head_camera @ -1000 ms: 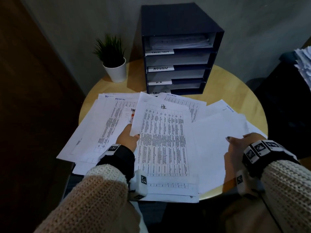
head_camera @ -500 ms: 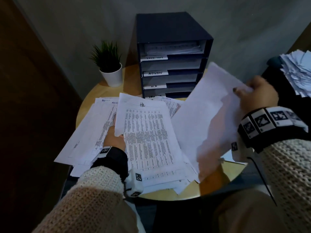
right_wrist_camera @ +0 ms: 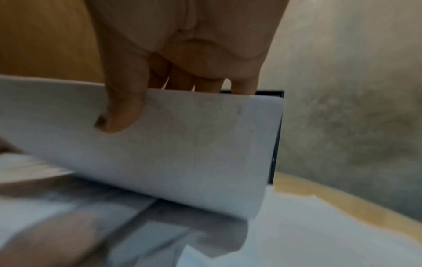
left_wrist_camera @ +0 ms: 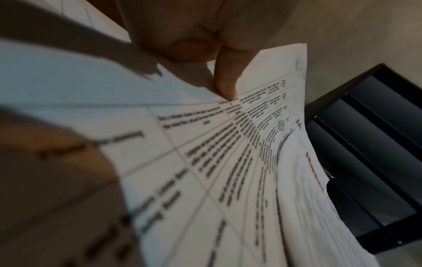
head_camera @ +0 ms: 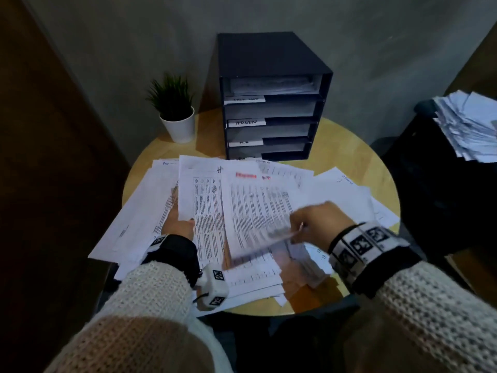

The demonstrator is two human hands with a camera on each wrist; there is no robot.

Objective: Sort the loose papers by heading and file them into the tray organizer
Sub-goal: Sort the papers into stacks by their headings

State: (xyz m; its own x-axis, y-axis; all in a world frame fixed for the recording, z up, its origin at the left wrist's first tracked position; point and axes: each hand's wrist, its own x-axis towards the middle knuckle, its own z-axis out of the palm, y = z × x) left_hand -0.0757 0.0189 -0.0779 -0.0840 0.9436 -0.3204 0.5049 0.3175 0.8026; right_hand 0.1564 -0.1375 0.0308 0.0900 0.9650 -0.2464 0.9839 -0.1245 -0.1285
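Loose printed papers (head_camera: 139,211) lie fanned over the round wooden table (head_camera: 349,146). My left hand (head_camera: 185,222) pinches the left edge of a table-printed sheet (head_camera: 207,211) with a handwritten heading; its thumb (left_wrist_camera: 224,84) lies on top of that sheet (left_wrist_camera: 205,162). My right hand (head_camera: 298,227) grips the lower right edge of a red-headed sheet (head_camera: 255,205), which lies face up and blurred over the middle pile. In the right wrist view the thumb (right_wrist_camera: 123,112) presses on that sheet (right_wrist_camera: 194,144). The dark tray organizer (head_camera: 271,57) stands behind the papers, with labelled shelves.
A small potted plant (head_camera: 174,109) stands left of the organizer. A thick stack of other papers (head_camera: 468,125) rests on a dark surface at the right. A dark wall or door runs along the left side.
My right hand lifted a sheet from the right side, turned it over and brought it down onto the middle pile, red heading up. The left hand kept its hold.
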